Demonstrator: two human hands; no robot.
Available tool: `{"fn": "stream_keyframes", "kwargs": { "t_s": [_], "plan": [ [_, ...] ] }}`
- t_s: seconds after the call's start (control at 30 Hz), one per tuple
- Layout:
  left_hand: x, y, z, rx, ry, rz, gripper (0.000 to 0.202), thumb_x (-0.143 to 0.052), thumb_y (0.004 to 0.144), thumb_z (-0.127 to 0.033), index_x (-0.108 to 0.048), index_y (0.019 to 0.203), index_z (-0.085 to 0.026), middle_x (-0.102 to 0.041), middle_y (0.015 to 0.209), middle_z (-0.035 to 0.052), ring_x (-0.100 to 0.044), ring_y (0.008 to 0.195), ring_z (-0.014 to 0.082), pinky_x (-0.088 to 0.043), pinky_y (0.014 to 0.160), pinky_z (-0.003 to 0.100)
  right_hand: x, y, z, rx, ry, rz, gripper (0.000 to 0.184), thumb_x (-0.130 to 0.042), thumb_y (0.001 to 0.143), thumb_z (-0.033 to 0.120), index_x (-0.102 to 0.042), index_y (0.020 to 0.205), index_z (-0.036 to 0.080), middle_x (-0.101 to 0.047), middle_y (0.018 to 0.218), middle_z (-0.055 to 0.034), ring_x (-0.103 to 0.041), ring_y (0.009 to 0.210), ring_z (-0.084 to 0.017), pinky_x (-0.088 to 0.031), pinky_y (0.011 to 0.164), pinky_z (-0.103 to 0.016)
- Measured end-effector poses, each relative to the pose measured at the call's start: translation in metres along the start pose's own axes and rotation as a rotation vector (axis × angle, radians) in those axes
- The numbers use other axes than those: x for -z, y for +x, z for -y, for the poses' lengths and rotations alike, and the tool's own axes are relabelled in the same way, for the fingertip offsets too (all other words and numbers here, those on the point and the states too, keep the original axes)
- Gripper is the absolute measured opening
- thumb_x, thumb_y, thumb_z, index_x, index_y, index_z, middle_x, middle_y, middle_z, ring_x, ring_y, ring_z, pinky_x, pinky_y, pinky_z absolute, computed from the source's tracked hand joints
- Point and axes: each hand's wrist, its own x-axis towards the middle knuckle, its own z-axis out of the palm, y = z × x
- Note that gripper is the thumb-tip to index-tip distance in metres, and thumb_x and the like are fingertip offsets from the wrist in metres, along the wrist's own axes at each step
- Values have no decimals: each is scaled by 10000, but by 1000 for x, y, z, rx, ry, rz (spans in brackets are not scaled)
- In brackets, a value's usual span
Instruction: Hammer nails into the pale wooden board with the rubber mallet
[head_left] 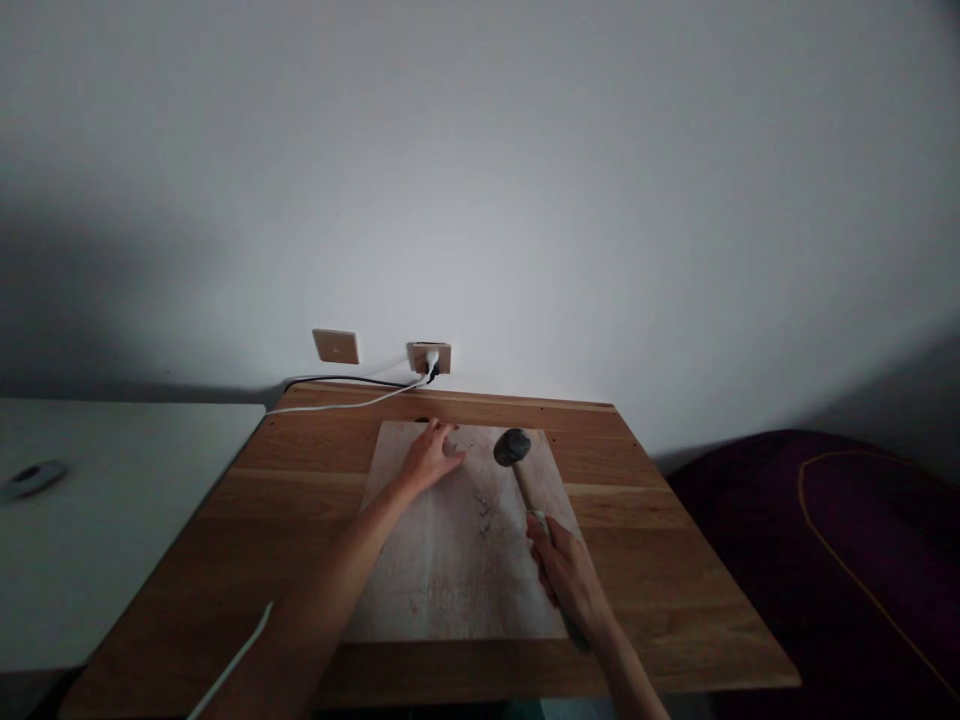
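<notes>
A pale, worn board lies on a wooden table. My right hand is wrapped round the wooden handle of a mallet, whose dark head hovers over the board's far right part. My left hand rests on the board's far end, fingers close together near something too small to make out. A few small dark nails or marks lie on the board between the hands.
A white cable and a black one run along the table's far edge to a wall socket. A white surface with a dark round object adjoins on the left. A dark purple cushion sits right.
</notes>
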Motion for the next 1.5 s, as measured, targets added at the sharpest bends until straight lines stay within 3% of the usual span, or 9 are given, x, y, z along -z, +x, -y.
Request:
{"fn": "stream_keyframes", "kwargs": {
  "t_s": [0.1,0.3,0.57,0.8,0.9,1.03,1.13,1.27,1.5],
  "plan": [
    [0,-2,0,33,-7,11,610,-791,793,-368,-566,1343,-229,-565,1204,66,-638,969,218,-533,858,341,-12,5,27,97,14,27,517,-443,899,761,-434,785,257,-403,536,100,-369,372,-74,-272,326,-184],
    [-4,-3,3,54,19,1,624,-813,769,-344,-533,1309,-204,-533,1300,111,-643,1076,265,-525,911,368,-39,32,46,99,-45,93,520,-502,841,758,-442,728,253,-439,470,87,-394,341,-78,-269,330,-195],
    [0,-1,1,20,4,6,132,-685,908,-326,-654,939,-202,-617,1011,41,-641,878,199,-499,828,322,-31,26,39,46,34,46,543,-425,848,787,-461,819,246,-433,568,94,-382,366,-69,-280,316,-182],
    [-2,3,4,4,-5,26,47,-660,880,-177,-682,844,-198,-655,906,34,-647,835,186,-484,782,282,-27,14,30,-6,66,13,596,-488,786,824,-495,830,230,-444,566,87,-372,360,-67,-279,296,-182],
    [-3,2,4,-9,3,54,102,-653,887,-208,-708,973,-201,-672,986,47,-664,866,196,-504,810,299,-27,15,40,37,84,7,582,-499,806,812,-493,838,231,-446,574,90,-377,369,-65,-276,304,-176],
    [-4,0,-1,47,43,14,589,-799,788,-351,-581,1312,-190,-615,1262,118,-671,1057,278,-533,900,374,-33,22,54,98,95,41,563,-448,874,789,-511,880,230,-447,584,95,-377,371,-67,-266,314,-185],
    [-3,0,-3,56,21,3,672,-821,769,-354,-526,1351,-194,-569,1340,139,-642,1168,308,-526,958,398,-44,29,52,78,68,96,533,-484,883,759,-523,851,229,-448,542,96,-389,355,-75,-268,317,-195],
    [-2,-2,-1,61,24,1,541,-792,801,-313,-561,1275,-194,-571,1316,128,-656,1120,286,-526,940,387,-52,29,45,22,71,127,559,-527,825,789,-505,786,231,-449,521,91,-382,337,-74,-265,306,-201],
    [0,1,-2,50,16,18,59,-691,882,-259,-673,890,-204,-670,973,36,-659,876,201,-507,838,317,-38,4,34,-39,193,40,632,-489,770,863,-487,868,239,-415,566,109,-323,357,-52,-248,315,-175]
  ]
}}
